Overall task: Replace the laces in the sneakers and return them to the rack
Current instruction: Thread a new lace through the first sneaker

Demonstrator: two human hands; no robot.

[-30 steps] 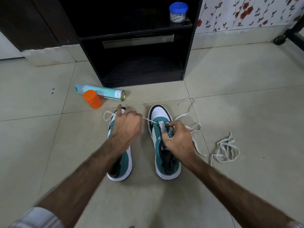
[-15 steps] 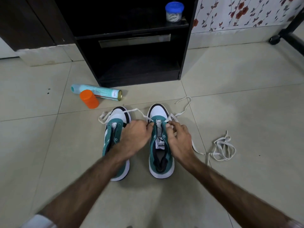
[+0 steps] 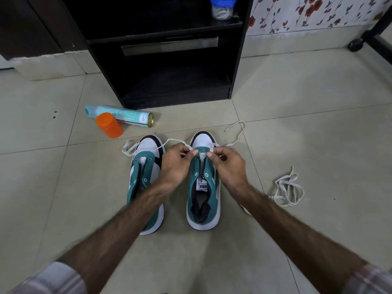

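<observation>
Two teal, white and black sneakers stand side by side on the tiled floor, toes pointing away from me. My left hand (image 3: pixel 175 163) pinches a white lace (image 3: pixel 238 132) at the front eyelets of the right sneaker (image 3: pixel 204 200). My right hand (image 3: pixel 228 162) pinches the same lace on that shoe's other side. One lace end trails left over the toe of the left sneaker (image 3: pixel 146 166); the other loops away to the right. The left sneaker has bare eyelets, and my left forearm covers part of it.
A second white lace (image 3: pixel 286 188) lies bundled on the floor to the right. An orange-capped bottle (image 3: pixel 109 125) and a teal spray can (image 3: pixel 123 115) lie left of the shoes. The black rack (image 3: pixel 237 66) stands ahead, with a blue-lidded jar (image 3: pixel 222 7) on its shelf.
My left hand came off the left sneaker and moved right to the right sneaker's front eyelets. Both hands now pinch the lace close together there.
</observation>
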